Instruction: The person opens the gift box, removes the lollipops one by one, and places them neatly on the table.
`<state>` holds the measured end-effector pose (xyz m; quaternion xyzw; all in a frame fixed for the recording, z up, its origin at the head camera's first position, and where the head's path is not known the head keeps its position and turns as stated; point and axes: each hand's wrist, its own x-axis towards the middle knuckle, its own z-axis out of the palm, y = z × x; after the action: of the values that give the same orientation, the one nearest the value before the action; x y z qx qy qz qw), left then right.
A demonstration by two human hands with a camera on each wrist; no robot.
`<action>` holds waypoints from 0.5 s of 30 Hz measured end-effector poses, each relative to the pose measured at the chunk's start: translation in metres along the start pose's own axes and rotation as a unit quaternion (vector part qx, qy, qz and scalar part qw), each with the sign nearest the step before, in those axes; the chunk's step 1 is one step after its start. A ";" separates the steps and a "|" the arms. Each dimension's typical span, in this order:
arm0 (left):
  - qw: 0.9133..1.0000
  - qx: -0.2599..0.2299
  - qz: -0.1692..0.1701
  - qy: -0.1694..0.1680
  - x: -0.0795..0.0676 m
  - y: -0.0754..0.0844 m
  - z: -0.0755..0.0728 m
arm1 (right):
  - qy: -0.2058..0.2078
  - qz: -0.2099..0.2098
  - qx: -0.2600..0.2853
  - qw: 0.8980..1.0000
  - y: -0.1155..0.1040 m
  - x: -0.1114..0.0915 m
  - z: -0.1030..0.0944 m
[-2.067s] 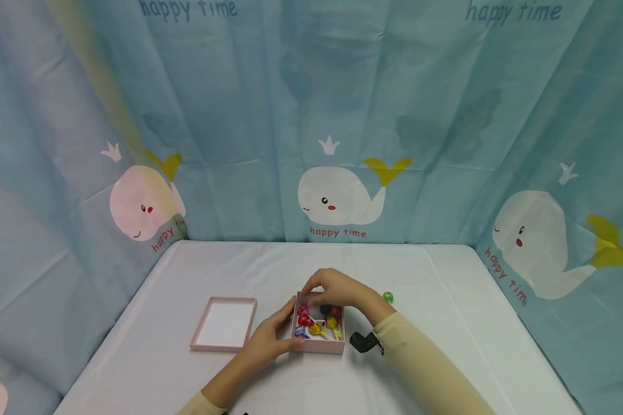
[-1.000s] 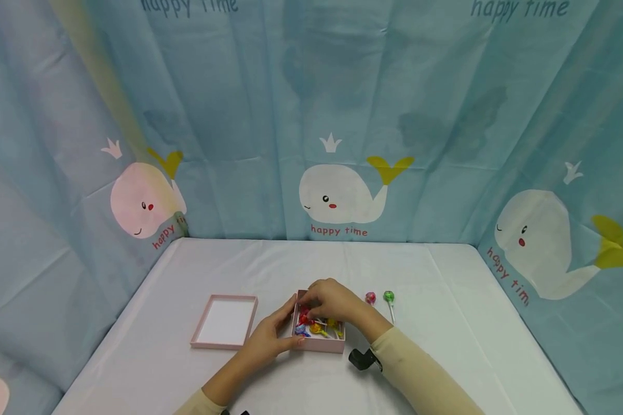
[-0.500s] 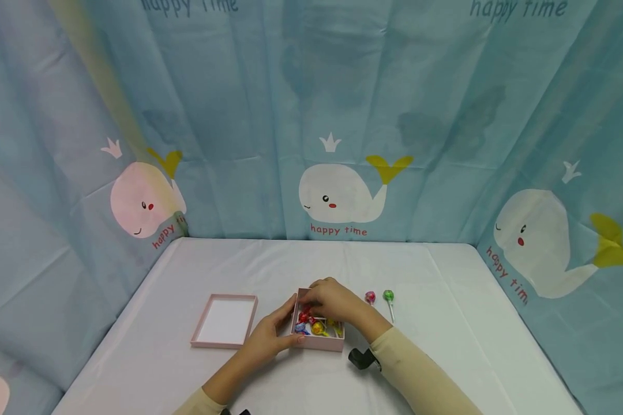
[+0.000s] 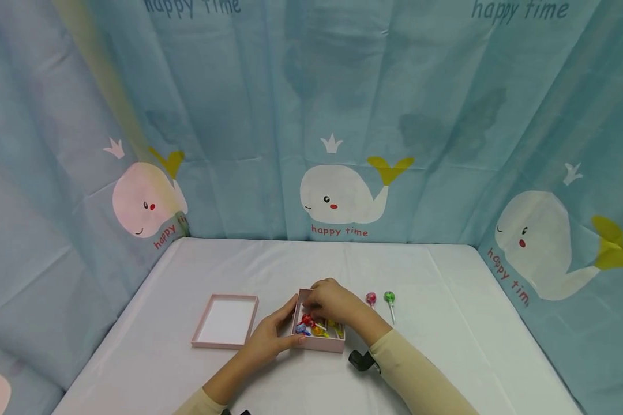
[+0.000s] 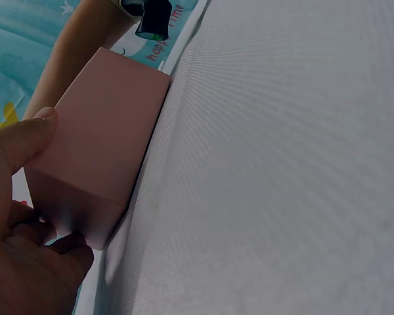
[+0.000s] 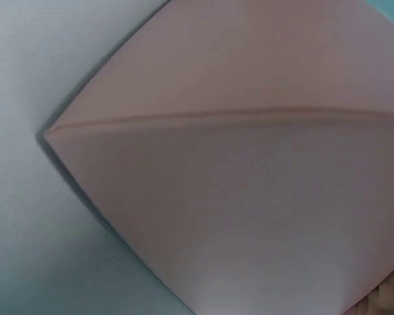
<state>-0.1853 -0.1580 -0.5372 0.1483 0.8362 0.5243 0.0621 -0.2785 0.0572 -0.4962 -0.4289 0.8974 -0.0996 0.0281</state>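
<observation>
An open pink box stands on the table in the head view, with several wrapped lollipops inside, among them a red one, a blue one and a yellow one. My left hand grips the box at its left side, thumb at the near corner; the left wrist view shows the thumb on one face of the box and curled fingers round the edge. Over the box's far part, my right hand reaches in. Its fingertips are partly hidden, so any lollipop between them cannot be made out. Box walls fill the right wrist view.
A pink-rimmed lid lies inside up at the left. Right of the box, behind my right forearm, lie a pink lollipop and a green lollipop. A blue whale-print curtain hangs around the table's back and sides.
My right hand has shifted slightly toward me inside the box, and lollipops there have moved. The pink lollipop and the green one's stick have come into view. My left hand keeps its hold.
</observation>
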 end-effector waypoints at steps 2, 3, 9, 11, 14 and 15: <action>1.000 -0.002 -0.001 0.001 0.000 -0.001 0.001 | -0.001 -0.009 -0.010 1.000 0.000 0.000 -0.001; 1.000 -0.003 -0.001 0.001 0.000 -0.001 0.001 | -0.002 -0.014 -0.012 1.000 0.001 0.000 -0.001; 1.000 -0.002 0.008 -0.004 0.000 -0.003 0.003 | 0.011 -0.021 0.024 0.999 0.004 -0.007 -0.007; 1.000 -0.001 0.013 -0.005 0.000 -0.004 0.003 | 0.023 -0.009 0.024 0.999 0.004 -0.011 -0.011; 1.000 -0.002 0.019 -0.007 0.000 -0.004 0.003 | 0.034 0.014 0.010 0.999 0.004 -0.015 -0.012; 1.000 -0.003 0.021 -0.006 0.000 -0.004 0.002 | 0.034 0.020 0.007 0.999 0.004 -0.015 -0.011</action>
<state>-0.1858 -0.1573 -0.5418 0.1685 0.8312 0.5269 0.0563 -0.2731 0.0728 -0.4867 -0.4071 0.9055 -0.1199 0.0023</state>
